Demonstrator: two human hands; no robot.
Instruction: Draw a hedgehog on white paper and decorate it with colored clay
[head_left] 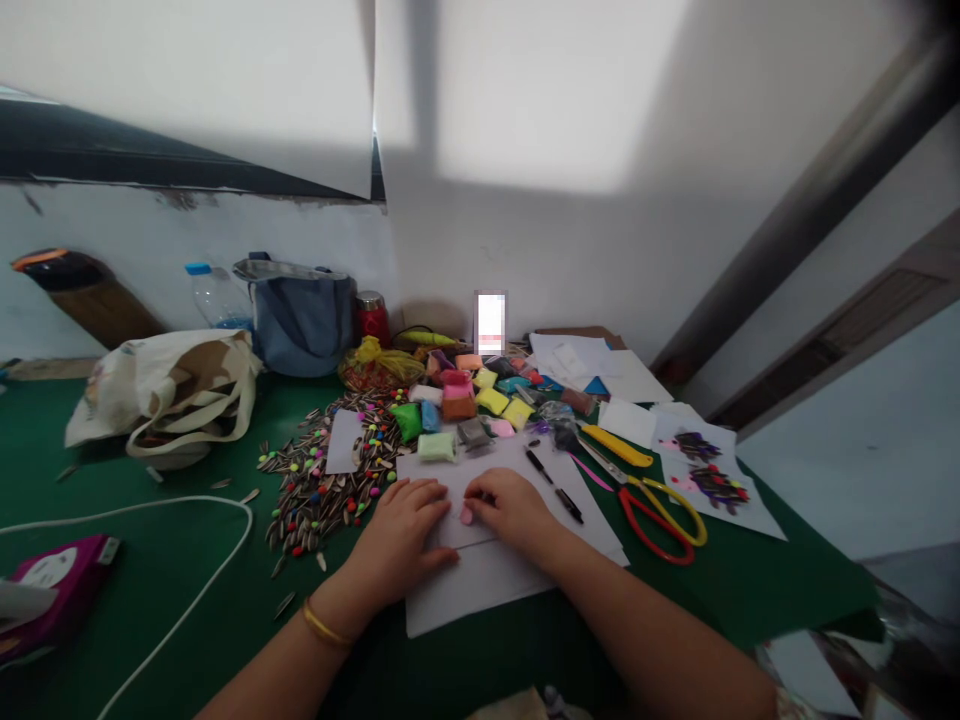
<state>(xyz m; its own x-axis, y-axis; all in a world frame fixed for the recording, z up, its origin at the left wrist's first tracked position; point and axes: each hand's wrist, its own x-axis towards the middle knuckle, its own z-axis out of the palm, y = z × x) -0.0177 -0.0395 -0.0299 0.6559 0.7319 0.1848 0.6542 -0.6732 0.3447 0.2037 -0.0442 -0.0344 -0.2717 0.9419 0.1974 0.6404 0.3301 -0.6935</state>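
Note:
White paper sheets [442,595] lie in front of me on the green table. My left hand [405,530] rests on them, fingers stretched out and thumb apart, holding nothing. My right hand [510,505] is closed in a pinch at a small pink piece of soft clay [466,515], pressed to the paper. Beyond the hands lie a pale green clay packet [437,447] and a grey one [472,433]. To the right of my right hand are a black pen [555,485], a yellow cutter [619,446] and scissors [660,515] with red and yellow handles.
Sunflower seeds [322,500] mixed with coloured balls spread at left. A cloth bag [180,390], a blue bag [304,320] and a red flask [371,318] stand behind. A phone [491,322] is propped upright. Seed-decorated sheets [757,515] lie at right; a white cable [199,600] curves at left.

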